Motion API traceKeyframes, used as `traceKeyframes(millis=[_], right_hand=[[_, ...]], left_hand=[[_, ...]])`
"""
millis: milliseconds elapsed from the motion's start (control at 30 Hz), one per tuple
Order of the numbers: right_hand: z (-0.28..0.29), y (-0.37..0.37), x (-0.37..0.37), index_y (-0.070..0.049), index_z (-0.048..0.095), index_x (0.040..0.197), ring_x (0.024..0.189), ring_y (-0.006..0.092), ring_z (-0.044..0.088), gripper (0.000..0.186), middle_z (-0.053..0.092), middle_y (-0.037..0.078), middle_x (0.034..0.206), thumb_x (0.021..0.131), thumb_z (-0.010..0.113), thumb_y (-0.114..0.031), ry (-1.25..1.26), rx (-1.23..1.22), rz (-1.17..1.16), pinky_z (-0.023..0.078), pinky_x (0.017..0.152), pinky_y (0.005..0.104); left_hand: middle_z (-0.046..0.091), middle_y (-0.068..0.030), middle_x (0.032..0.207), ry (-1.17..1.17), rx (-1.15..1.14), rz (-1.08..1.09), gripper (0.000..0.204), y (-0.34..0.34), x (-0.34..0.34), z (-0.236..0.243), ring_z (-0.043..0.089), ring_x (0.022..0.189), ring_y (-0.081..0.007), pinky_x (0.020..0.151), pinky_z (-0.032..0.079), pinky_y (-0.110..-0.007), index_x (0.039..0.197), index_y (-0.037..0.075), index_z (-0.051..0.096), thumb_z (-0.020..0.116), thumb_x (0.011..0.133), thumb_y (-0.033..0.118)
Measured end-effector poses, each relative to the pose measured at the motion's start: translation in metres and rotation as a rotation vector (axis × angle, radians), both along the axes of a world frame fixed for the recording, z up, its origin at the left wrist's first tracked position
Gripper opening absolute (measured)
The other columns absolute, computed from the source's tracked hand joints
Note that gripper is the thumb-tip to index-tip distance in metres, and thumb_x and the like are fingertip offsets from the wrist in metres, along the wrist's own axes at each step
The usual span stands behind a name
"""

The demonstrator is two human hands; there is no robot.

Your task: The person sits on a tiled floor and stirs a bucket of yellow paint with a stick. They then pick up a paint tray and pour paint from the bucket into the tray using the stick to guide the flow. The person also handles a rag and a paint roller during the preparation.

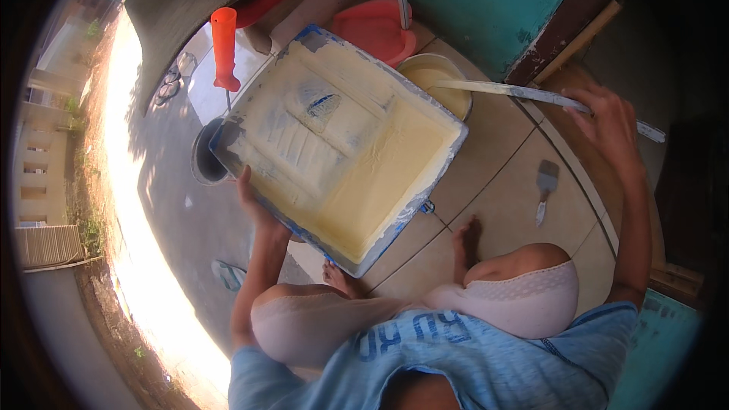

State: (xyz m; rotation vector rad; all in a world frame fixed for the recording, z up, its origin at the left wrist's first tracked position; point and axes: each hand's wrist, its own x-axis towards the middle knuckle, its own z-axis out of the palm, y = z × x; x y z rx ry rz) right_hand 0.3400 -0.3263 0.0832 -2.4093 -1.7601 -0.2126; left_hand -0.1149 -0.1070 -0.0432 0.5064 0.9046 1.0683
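My left hand point(260, 209) grips the near left edge of a blue-rimmed paint tray point(334, 144), fingers under it and thumb on the rim. The tray is smeared with cream paint, and wet paint lies in its lower right part. Out to the right, my right hand point(607, 118) is closed round a flat, paint-coated stirring stick point(509, 89). The stick's far end reaches over the opening of a paint bucket point(465, 100) with cream paint inside; the bucket stands just beyond the tray's right corner and is partly hidden by it.
An orange handle point(224, 45) rises beside a dark pot point(206, 156) left of the tray. Behind stands a pink-red basin point(380, 30) near a teal door point(478, 7). A paintbrush point(547, 178) lies on the floor tiles, right of my feet. A slipper point(228, 275) lies at left.
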Motion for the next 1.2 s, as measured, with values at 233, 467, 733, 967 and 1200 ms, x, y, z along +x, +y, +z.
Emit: traceKeyframes(millis=[233, 467, 733, 967, 1200], right_hand=[[-0.001, -0.008, 0.004, -0.008, 0.075, 0.110, 0.088, 0.0378, 0.070, 0.024, 0.074, 0.017, 0.095, 0.087, 0.071, -0.016, 0.160, -0.037, -0.074, 0.053, 0.080, 0.0436], [-0.025, -0.010, 0.008, -0.006, 0.069, 0.105, 0.074, 0.0354, 0.069, 0.018, 0.072, 0.016, 0.085, 0.090, 0.072, -0.016, 0.245, 0.037, -0.115, 0.051, 0.067, 0.0407], [-0.045, -0.008, 0.015, -0.009, 0.064, 0.100, 0.077, 0.0377, 0.069, 0.018, 0.070, 0.015, 0.080, 0.088, 0.072, -0.021, 0.203, 0.054, -0.142, 0.050, 0.070, 0.0433], [-0.062, -0.008, 0.024, -0.010, 0.066, 0.101, 0.087, 0.0376, 0.068, 0.018, 0.071, 0.015, 0.092, 0.087, 0.072, -0.019, 0.247, 0.178, -0.070, 0.051, 0.073, 0.0432], [-0.076, -0.008, 0.034, -0.009, 0.066, 0.100, 0.090, 0.0359, 0.068, 0.017, 0.071, 0.014, 0.094, 0.085, 0.073, -0.015, 0.272, 0.153, -0.091, 0.052, 0.075, 0.0433]], left_hand=[[0.055, -0.0148, 0.134, 0.021, 0.015, -0.018, 0.067, 0.003, 0.003, -0.011, 0.056, 0.120, -0.0320, 0.102, 0.048, -0.046, 0.144, 0.008, 0.043, 0.063, 0.089, 0.040], [0.058, -0.0143, 0.129, 0.015, 0.075, 0.021, 0.061, 0.043, 0.010, -0.015, 0.058, 0.119, -0.0316, 0.100, 0.049, -0.045, 0.140, 0.007, 0.047, 0.062, 0.090, 0.039], [0.058, -0.0160, 0.136, 0.112, 0.010, 0.048, 0.068, 0.021, -0.001, 0.019, 0.058, 0.120, -0.0324, 0.102, 0.048, -0.045, 0.144, 0.003, 0.047, 0.058, 0.090, 0.043], [0.053, -0.0177, 0.141, 0.144, 0.029, 0.160, 0.071, -0.020, -0.017, 0.059, 0.053, 0.126, -0.0346, 0.108, 0.043, -0.047, 0.146, 0.003, 0.042, 0.054, 0.091, 0.046], [0.049, -0.0177, 0.144, 0.239, 0.096, 0.279, 0.074, -0.037, -0.003, 0.080, 0.049, 0.130, -0.0354, 0.109, 0.040, -0.048, 0.149, 0.003, 0.039, 0.051, 0.092, 0.048]])
